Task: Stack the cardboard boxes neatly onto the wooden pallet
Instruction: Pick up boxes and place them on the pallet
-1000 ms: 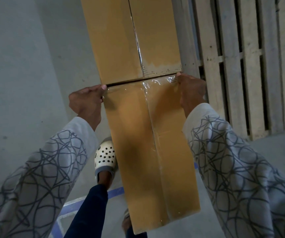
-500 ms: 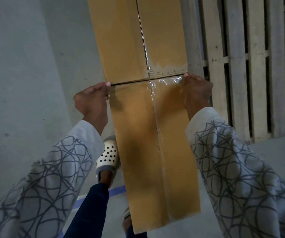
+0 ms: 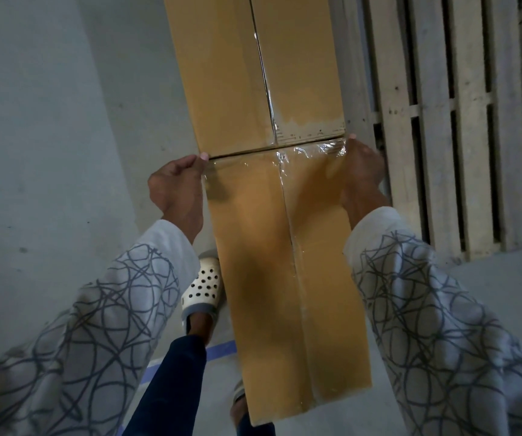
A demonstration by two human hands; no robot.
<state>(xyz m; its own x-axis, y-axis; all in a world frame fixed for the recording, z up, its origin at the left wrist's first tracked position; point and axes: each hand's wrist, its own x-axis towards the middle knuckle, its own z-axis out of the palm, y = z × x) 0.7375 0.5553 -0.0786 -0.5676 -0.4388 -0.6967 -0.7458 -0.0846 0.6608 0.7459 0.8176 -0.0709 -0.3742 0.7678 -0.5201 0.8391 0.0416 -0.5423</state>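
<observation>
Concrete floor (image 3: 49,152), wooden pallet (image 3: 436,152) at two o'clock. My left hand (image 3: 174,184) and right hand (image 3: 363,174) grip the far corners of the taped cardboard box (image 3: 285,278), which butts a second box (image 3: 253,73) at twelve. Placing, I judge; next, square it.

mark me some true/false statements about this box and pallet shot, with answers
1. The left hand and the right hand both grip the near box at its far corners. True.
2. The wooden pallet lies to the left of the near box. False: the wooden pallet lies to its right.
3. The near box's middle seam carries clear tape. True.
4. The shoe beside the near box is black. False: the shoe is white with holes.
</observation>
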